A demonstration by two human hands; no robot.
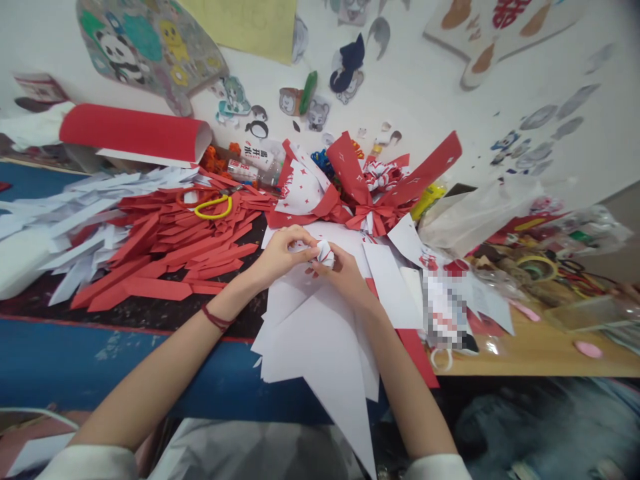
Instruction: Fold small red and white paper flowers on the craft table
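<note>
Between my two hands is a small folded paper piece (pixel 325 253), mostly white with a little red. My left hand (pixel 290 252) pinches it from the left with thumb and fingers. From the right, my right hand (pixel 344 272) has its fingers closed round it. Both hands are just above a stack of white paper sheets (pixel 315 333), whose lower corner hangs over the table's front edge. Left of my hands lies a heap of folded red paper strips (pixel 170 247). Beyond it spreads a pile of folded white paper strips (pixel 90 207).
Scissors with yellow handles (pixel 214 207) lie on the red strips. A rolled red sheet (pixel 135 133) is at the back left. Red and white paper decorations (pixel 375 193) stand against the wall. Tape rolls (pixel 537 267) and a plastic bag (pixel 480 210) crowd the right side.
</note>
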